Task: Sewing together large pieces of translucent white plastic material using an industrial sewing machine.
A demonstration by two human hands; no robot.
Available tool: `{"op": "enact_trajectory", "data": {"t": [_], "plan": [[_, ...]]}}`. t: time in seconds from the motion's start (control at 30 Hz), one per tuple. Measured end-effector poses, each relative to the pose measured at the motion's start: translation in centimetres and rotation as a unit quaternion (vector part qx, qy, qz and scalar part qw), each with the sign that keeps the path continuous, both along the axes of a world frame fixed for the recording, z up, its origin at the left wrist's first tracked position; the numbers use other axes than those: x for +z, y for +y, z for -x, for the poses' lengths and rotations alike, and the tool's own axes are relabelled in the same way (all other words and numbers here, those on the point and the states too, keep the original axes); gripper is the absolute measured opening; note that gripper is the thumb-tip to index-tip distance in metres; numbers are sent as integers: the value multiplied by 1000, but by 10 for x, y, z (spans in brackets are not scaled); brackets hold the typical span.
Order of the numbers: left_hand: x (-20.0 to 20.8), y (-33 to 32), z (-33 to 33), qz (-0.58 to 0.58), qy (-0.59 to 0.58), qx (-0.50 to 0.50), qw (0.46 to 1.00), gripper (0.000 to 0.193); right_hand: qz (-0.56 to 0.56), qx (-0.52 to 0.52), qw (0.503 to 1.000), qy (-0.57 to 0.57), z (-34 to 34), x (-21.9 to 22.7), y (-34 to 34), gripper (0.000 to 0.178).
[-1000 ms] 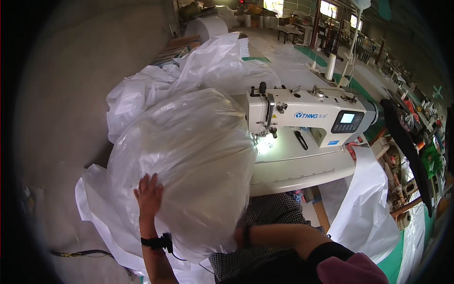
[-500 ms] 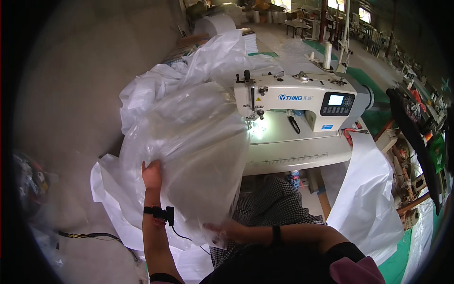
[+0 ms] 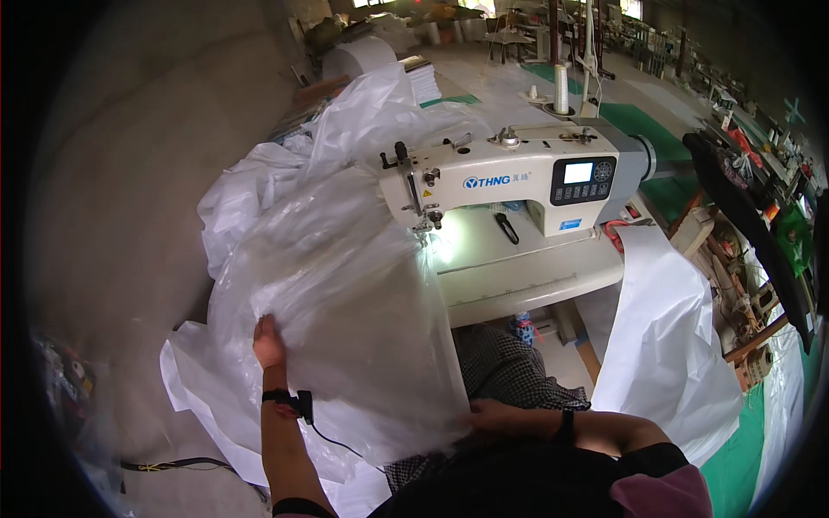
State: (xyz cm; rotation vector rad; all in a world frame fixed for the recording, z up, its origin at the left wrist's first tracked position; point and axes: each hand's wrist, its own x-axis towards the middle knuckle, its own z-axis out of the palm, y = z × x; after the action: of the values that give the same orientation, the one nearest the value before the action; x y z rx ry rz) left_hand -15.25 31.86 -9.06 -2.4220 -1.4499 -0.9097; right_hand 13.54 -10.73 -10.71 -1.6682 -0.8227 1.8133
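Observation:
A large translucent white plastic sheet (image 3: 363,337) spreads over my lap and up to the needle of a white sewing machine (image 3: 501,186). My left hand (image 3: 268,343) rests on the sheet's left part, fingers stretched along its surface. At the near right corner my right hand (image 3: 492,415) is closed on the sheet's edge, its fingertips partly hidden by the film. The sheet's right edge runs fairly straight from that hand up to the lit needle area. Behind the machine's left end, more film (image 3: 250,186) lies bunched.
Black thread snips (image 3: 507,228) lie on the machine bed. A white thread cone (image 3: 561,91) stands behind the machine. White sheeting (image 3: 665,319) hangs at the right, and a checked cloth (image 3: 509,367) covers my lap. A black cable (image 3: 186,464) crosses the lower left.
My right hand has moved right and gripped the sheet's near corner, drawing the edge straighter. My left hand has shifted slightly down the sheet. The whole view has swung a little.

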Motion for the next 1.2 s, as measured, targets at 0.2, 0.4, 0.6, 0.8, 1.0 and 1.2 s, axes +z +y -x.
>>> {"op": "enact_trajectory", "data": {"t": [0.2, 0.4, 0.6, 0.8, 1.0, 1.2], "plan": [[2, 18, 7, 42, 6, -30, 999, 32, -152, -175, 957, -171, 25, -3, 57, 56], [-1, 24, 13, 26, 1, -67, 997, 34, -235, 141, 958, 83, 13, -17, -6, 48], [66, -22, -13, 21, 216, 22, 976, 42, -73, -81, 981, 160, -7, 3, -3, 56], [103, -218, -121, 16, 115, -237, 965, 37, -292, -226, 891, -263, -8, 23, 40, 46], [46, -333, -187, 247, 91, -171, 950, 24, -308, -211, 882, -288, -15, 18, 38, 32], [55, -346, -192, 86, 134, -266, 951, 9, -381, -271, 850, -241, -21, 23, 34, 28]]}}
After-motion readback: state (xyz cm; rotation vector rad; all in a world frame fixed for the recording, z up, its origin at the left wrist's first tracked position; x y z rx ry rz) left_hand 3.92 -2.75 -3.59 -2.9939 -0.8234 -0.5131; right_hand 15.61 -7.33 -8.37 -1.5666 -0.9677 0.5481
